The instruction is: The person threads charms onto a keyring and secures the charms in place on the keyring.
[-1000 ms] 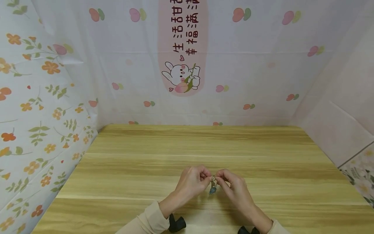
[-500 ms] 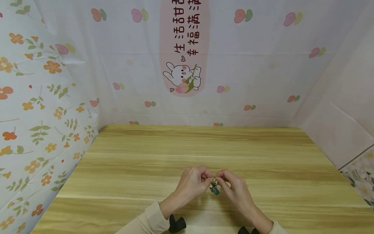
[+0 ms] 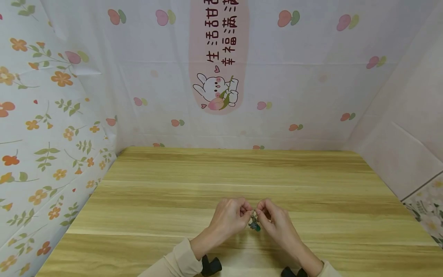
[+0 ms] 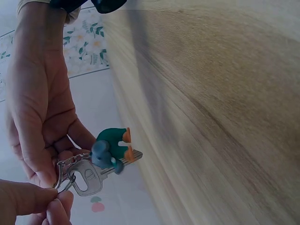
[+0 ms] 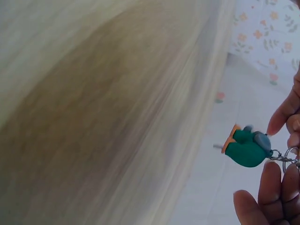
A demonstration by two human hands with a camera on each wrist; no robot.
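My left hand and right hand meet low over the table, pinching a key ring from either side. From the ring hangs a silver key. A short chain joins it to a small elephant charm with a green body, a grey-blue head and orange feet. In the right wrist view the charm hides most of the key, and only its tip pokes out past the feet. Fingertips partly cover the ring.
A wood-grain table lies under both hands. White printed cloths stand behind it and along the left side. Black wrist mounts sit under the forearms near the front.
The hanging charm has turned, so more of its green side shows in the head view. Both hands stay nearly in place, with small finger shifts at the ring.
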